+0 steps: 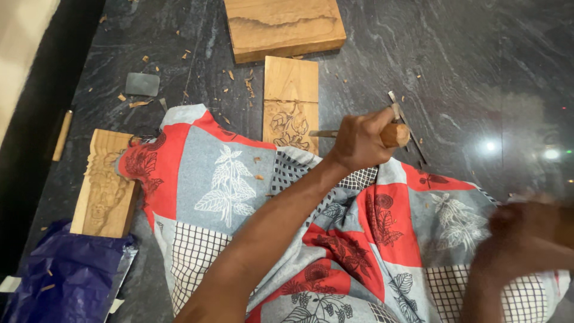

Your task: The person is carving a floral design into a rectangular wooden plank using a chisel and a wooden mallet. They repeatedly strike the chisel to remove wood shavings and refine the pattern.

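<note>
The carved wooden plank (290, 104) lay on the dark stone floor (466, 66), just beyond the person's lap. Its near half carried a cut flower-and-leaf relief, while the far half was smooth, pale and bare; judged from that, roughly half of the carving was done and the upper part was left. The chisel (359, 134) lay almost level, its narrow steel blade pointing at the right edge of the carved area and its rounded wooden handle sticking out of the left hand (359, 143), which was wrapped tightly round it. The right hand (526, 236) was a blur low on the right; whether it held anything could not be told.

A patchwork cloth (239, 179) of red, grey and checked squares with leaf prints covered the lap. Thin metal tools (409, 128) lay beside the chisel handle. A thicker wood block (284, 27) with wavy grain sat beyond the plank, and another carved board (104, 185) lay at left, partly under the cloth. Wood chips (248, 84) were scattered about, with a flat grey stone (142, 84) and crumpled blue plastic (66, 275).
</note>
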